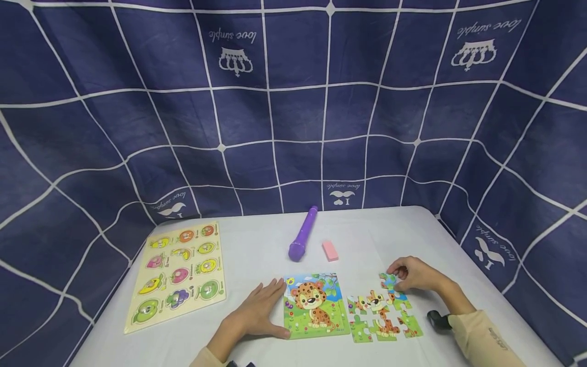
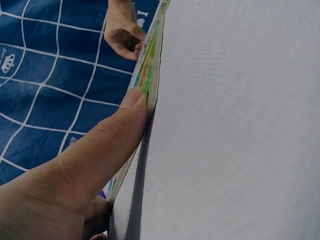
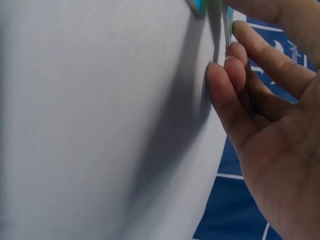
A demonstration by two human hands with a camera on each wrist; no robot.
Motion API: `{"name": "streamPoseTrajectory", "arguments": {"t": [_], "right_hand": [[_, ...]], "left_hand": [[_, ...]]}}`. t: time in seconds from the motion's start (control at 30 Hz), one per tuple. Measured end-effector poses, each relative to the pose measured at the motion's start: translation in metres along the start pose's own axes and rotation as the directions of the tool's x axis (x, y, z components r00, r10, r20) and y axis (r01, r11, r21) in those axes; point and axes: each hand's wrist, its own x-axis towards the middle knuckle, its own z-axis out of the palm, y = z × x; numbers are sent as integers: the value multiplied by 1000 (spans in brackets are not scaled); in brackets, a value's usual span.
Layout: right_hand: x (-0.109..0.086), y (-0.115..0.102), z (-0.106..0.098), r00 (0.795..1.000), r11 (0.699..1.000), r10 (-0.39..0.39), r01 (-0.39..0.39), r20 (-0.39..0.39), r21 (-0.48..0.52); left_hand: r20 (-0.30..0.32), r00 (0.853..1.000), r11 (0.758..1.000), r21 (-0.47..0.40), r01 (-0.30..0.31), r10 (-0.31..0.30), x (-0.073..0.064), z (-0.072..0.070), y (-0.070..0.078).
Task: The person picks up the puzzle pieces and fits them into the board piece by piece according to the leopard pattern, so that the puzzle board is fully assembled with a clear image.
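Note:
In the head view, the left hand lies along the left side of a leopard picture board, its fingers extended. Its thumb presses the board's edge in the left wrist view. To the right, the right hand pinches a puzzle piece between thumb and fingers at the top right of a partly joined leopard puzzle. A thin edge of the piece shows by the fingertips in the right wrist view; the rest is hidden. Several pieces lie slightly apart, with white gaps between them.
A wooden fruit puzzle board lies at the left of the white table. Farther back are a purple toy microphone and a pink block. A dark blue checked curtain hangs behind and at both sides.

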Motion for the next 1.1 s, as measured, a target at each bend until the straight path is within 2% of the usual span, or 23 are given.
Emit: {"name": "streamPoseTrajectory", "arguments": {"t": [0.5, 0.8, 1.1], "right_hand": [[11, -33, 13, 1000, 1000, 22, -22, -21, 8], [23, -55, 23, 998, 998, -48, 47, -43, -29], [39, -84, 35, 991, 990, -133, 132, -17, -46]], "left_hand": [[-2, 1000, 1000, -6, -9, 9, 0, 1, -1], [3, 1000, 1000, 2, -1, 1, -1, 0, 0], [4, 1000, 1000, -2, 4, -4, 0, -1, 0]]}}
